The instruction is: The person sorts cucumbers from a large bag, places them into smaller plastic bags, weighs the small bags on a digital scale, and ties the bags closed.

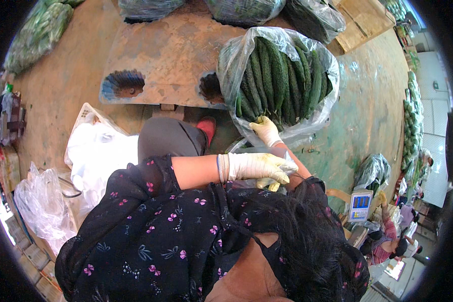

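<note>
A large clear plastic bag stands open-mouthed in front of me, packed with long dark green cucumbers. My right hand, in a pale glove, reaches to the near ends of the cucumbers at the bag's inner edge. Its fingertips touch them, but whether it grips one is unclear. Across my chest lies my left hand, also in a pale glove, its fingers closed on a piece of clear plastic film. Below that hand, yellowish glove-coloured fingers or material show partly hidden.
A worn plastic pallet lies ahead, with filled bags at its far side. To my left are a crate with white sheeting and loose clear bags. Rightward stand a scale display and a co-worker.
</note>
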`<action>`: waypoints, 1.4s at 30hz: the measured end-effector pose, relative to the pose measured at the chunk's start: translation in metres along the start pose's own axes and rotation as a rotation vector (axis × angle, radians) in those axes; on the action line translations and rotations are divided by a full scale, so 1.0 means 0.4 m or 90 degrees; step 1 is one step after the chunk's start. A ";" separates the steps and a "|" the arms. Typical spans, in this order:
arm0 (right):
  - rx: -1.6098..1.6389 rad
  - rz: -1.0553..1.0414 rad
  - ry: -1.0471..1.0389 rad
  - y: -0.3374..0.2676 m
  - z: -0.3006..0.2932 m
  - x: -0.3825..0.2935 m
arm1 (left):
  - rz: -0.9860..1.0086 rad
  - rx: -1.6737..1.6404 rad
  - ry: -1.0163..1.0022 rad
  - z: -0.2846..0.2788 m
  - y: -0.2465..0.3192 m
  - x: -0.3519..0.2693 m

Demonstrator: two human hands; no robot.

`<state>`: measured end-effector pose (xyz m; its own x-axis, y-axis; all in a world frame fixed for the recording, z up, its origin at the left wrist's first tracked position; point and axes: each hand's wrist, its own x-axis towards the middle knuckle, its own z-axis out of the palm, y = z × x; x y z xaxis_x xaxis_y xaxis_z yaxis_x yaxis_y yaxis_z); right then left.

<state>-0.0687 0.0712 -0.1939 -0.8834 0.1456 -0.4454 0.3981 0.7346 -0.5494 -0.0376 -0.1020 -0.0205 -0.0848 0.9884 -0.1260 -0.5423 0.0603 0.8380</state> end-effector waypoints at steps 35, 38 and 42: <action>0.407 -0.075 -0.280 -0.269 -0.272 0.109 | 0.024 -0.032 0.067 -0.010 0.017 -0.023; 0.352 -0.128 -0.233 -0.266 -0.327 0.051 | 0.043 -0.093 0.109 -0.018 0.006 -0.023; 0.245 -0.230 0.043 -0.133 -0.377 0.030 | 0.067 -0.168 0.130 -0.004 0.009 -0.020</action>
<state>-0.1376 0.1339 -0.0634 -0.9898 -0.0203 -0.1407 0.1165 0.4515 -0.8846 -0.0400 -0.1100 -0.0174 -0.3031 0.9374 -0.1717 -0.7162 -0.1052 0.6899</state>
